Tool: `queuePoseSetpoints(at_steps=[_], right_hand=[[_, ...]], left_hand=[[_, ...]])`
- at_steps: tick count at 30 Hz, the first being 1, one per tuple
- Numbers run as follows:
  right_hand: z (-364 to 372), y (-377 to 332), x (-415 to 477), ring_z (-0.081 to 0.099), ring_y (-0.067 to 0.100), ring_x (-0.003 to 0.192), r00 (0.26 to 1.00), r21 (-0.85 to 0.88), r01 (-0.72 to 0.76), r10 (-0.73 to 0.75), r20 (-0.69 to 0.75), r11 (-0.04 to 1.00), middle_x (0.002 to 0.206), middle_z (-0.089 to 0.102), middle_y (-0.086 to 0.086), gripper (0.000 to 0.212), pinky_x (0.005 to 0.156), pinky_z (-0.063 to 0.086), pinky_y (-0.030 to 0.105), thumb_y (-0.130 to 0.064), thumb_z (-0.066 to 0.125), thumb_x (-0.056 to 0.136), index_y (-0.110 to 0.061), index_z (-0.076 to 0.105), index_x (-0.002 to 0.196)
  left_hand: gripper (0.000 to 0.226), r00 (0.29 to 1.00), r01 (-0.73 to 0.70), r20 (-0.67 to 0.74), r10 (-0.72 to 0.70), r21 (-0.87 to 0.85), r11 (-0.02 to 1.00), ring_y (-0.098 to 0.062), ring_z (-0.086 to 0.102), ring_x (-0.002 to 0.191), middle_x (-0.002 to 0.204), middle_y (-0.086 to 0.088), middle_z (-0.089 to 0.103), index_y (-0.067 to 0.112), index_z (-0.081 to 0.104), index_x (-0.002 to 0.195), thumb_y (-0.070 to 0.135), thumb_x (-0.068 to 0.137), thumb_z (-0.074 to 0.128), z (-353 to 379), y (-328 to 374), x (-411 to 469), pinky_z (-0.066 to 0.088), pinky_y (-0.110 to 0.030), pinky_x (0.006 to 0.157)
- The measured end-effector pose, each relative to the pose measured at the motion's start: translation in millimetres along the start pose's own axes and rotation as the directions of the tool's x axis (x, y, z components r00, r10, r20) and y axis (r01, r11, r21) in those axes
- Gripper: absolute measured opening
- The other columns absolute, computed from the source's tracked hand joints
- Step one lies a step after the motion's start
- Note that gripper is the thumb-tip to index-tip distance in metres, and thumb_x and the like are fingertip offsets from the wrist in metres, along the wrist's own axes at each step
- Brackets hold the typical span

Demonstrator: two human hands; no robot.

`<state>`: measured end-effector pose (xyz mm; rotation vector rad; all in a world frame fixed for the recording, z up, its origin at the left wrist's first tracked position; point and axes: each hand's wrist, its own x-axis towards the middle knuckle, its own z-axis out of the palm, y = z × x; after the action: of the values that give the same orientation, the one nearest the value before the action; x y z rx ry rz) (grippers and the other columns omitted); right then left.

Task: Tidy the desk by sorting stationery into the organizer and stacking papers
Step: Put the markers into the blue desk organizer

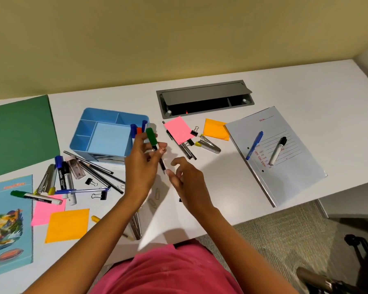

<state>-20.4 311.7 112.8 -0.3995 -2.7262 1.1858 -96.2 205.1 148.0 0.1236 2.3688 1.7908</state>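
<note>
Pinches green-capped marker (152,137) in left hand (140,168), cap-up for the organizer (82,132) beside it at frame centre; right hand (187,181) loosely curled, grip unclear.

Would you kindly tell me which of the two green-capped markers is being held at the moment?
The green-capped marker beside the blue organizer, gripped by the left hand; the other green marker lies flat at the left of the desk, untouched.

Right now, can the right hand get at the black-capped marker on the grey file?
Probably yes: the right hand looks empty, the black-capped marker lies uncovered on the grey file, with bare desk between.
</note>
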Motion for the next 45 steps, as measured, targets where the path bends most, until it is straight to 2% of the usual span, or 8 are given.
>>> queuePoseSetpoints(at_steps=[4,8,14,21,28,35,40,45], right_hand=[[-0.9,11.3,-4.1,0.049,0.01,0.057,0.999,0.053,-0.017,0.019,-0.035,0.998,0.072,0.058,0.0,0.015,0.062,0.043,0.022,-0.024,0.056,0.095,-0.014,0.053,0.105],[-7.3,19.3,-13.9,0.051,0.014,0.054,0.998,0.051,-0.044,0.046,-0.044,0.998,0.069,0.055,0.003,0.018,0.051,0.036,0.003,-0.017,0.054,0.095,-0.013,0.051,0.112],[-12.7,43.1,-22.8,0.054,0.009,0.057,0.99,0.018,-0.105,0.106,-0.095,0.994,0.072,0.058,-0.001,0.017,0.056,0.04,0.015,-0.019,0.054,0.094,-0.018,0.051,0.111],[-37.8,75.9,-16.6,0.054,0.003,0.053,0.952,-0.007,-0.204,0.197,-0.233,0.979,0.073,0.061,-0.004,0.019,0.054,0.039,0.009,-0.019,0.054,0.095,-0.016,0.051,0.113],[-88.9,142.5,19.8,0.06,0.016,0.067,0.787,-0.032,-0.401,0.326,-0.524,0.916,0.084,0.065,0.01,0.015,0.073,0.052,0.029,-0.008,0.054,0.093,-0.002,0.054,0.107],[-123.7,222.6,58.4,0.042,0.035,0.125,0.649,-0.129,-0.7,0.551,-0.524,0.702,0.135,0.045,0.02,0.046,0.1,0.042,0.039,-0.005,0.059,0.09,-0.004,0.044,0.134],[-128.5,236.3,60.7,0.052,0.032,0.114,0.502,-0.019,-0.826,0.72,-0.479,0.563,0.128,0.048,0.017,0.05,0.096,0.045,0.041,-0.024,0.056,0.094,-0.005,0.037,0.136],[-130.1,242.3,58.3,0.058,0.034,0.104,0.445,0.053,-0.836,0.731,-0.518,0.546,0.115,0.054,0.022,0.043,0.088,0.05,0.04,-0.01,0.066,0.086,-0.001,0.045,0.122]], left_hand=[[0.029,0.977,-0.038,-0.206,0.049,0.059,0.998,-0.001,0.06,0.087,0.108,0.006,0.063,0.011,0.052,0.116,0.024,0.091,0.061,-24.7,2.6,25.7,0.042,0.002,0.069],[0.017,0.962,-0.059,-0.254,0.095,0.148,0.987,-0.005,0.062,0.086,0.104,0.001,0.066,0.005,0.057,0.107,0.014,0.093,0.059,-37.0,-7.8,52.0,0.042,0.002,0.068],[0.029,0.989,-0.002,-0.141,0.049,0.319,0.948,-0.023,0.063,0.095,0.109,-0.013,0.065,0.003,0.056,0.115,0.014,0.089,0.064,-29.6,-40.4,69.1,0.053,-0.032,0.082],[0.034,0.992,-0.032,-0.096,0.076,0.394,0.918,-0.026,0.062,0.1,0.112,-0.012,0.064,0.007,0.057,0.115,0.015,0.085,0.069,-25.1,-55.8,66.8,0.052,-0.039,0.09],[0.038,0.977,-0.103,-0.135,0.165,0.38,0.919,-0.024,0.054,0.112,0.122,-0.012,0.055,0.008,0.052,0.122,0.011,0.087,0.065,-27.8,-47.7,56.8,0.044,-0.029,0.094],[0.028,0.95,-0.238,-0.072,0.305,0.465,0.853,-0.024,0.048,0.11,0.117,-0.013,0.053,0.005,0.054,0.12,0.007,0.092,0.057,-20.0,-42.6,29.3,0.035,-0.022,0.088],[0.026,0.947,-0.276,-0.033,0.32,0.426,0.862,-0.02,0.049,0.108,0.116,-0.01,0.054,0.008,0.054,0.119,0.009,0.093,0.056,-4.5,-43.4,8.8,0.033,-0.016,0.089],[0.025,0.959,-0.254,-0.022,0.284,0.381,0.889,-0.01,0.049,0.102,0.113,-0.004,0.055,0.009,0.055,0.118,0.01,0.093,0.056,2.2,-46.8,1.6,0.037,-0.015,0.088]])
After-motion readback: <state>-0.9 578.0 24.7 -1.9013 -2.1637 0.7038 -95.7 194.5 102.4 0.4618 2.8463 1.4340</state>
